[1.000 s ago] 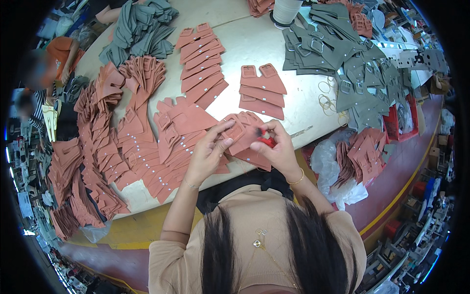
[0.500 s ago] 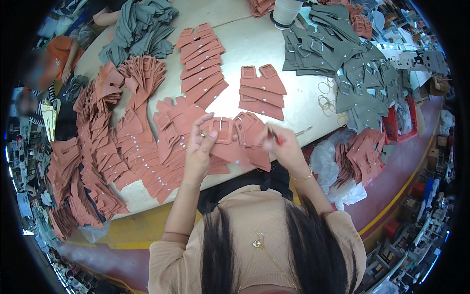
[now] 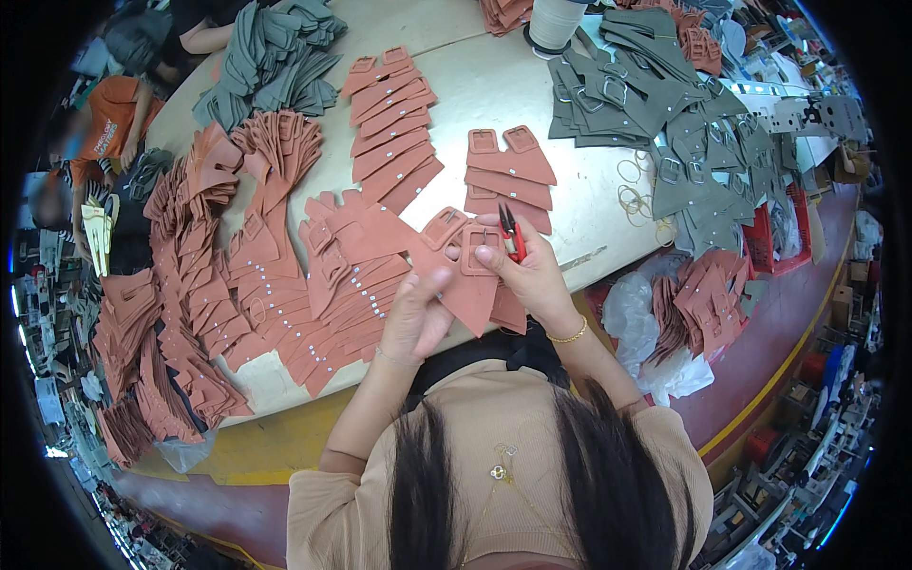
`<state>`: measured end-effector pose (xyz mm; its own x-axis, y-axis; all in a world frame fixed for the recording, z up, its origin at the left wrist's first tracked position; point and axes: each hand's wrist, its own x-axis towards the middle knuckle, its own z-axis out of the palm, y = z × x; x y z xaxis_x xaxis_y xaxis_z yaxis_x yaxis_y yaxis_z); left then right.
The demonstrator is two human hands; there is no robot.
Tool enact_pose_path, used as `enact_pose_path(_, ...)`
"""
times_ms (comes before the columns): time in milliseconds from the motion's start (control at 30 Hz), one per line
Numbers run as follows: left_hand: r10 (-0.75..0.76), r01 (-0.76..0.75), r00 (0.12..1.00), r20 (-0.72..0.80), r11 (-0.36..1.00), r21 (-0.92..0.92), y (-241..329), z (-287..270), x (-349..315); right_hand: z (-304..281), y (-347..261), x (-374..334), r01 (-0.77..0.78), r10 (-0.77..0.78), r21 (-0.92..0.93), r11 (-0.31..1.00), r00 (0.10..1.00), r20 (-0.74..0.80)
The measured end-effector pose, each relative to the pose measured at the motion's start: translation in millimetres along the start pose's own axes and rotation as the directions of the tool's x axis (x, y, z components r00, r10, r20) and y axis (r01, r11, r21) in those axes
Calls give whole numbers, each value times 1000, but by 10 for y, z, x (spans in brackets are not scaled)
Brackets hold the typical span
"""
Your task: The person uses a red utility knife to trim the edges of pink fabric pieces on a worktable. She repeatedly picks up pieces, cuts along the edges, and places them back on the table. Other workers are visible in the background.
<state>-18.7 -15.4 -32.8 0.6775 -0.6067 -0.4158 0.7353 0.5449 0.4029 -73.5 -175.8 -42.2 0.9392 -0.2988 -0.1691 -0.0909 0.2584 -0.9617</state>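
Note:
In my right hand (image 3: 537, 275) is a pair of thread snips (image 3: 513, 234), red-handled with dark blades pointing up. The same hand pinches a coral strap piece (image 3: 472, 294) with a square covered buckle, its thumb on the buckle frame. My left hand (image 3: 418, 309) is closed at the left edge of the held pieces, thumb on top and its other fingers partly hidden. Another coral buckle piece (image 3: 442, 228) shows behind the front one. More coral straps (image 3: 332, 228) lie just left of my left hand.
Overlapping coral straps (image 3: 394, 123) and a smaller stack (image 3: 508, 171) lie ahead on the pale table (image 3: 598, 209). Grey-green straps (image 3: 627, 95) are heaped right, others (image 3: 271, 57) far left. A thread cone (image 3: 554, 24) stands at the back. A person in orange (image 3: 114, 119) is at left.
My right hand has turned, bringing the snips upright and its thumb onto a buckle. The front strap piece has shifted right, and my left hand has moved lower and to the right.

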Motion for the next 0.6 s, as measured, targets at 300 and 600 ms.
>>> enact_pose_path(300,147,-106,985,-85,922,372,48,48,6,-75,-152,-175,297,-412,-645,704,911,-30)
enact_pose_path(600,265,-213,961,-79,891,401,-30,86,0,-38,-144,-172,405,-547,-735,543,835,56)
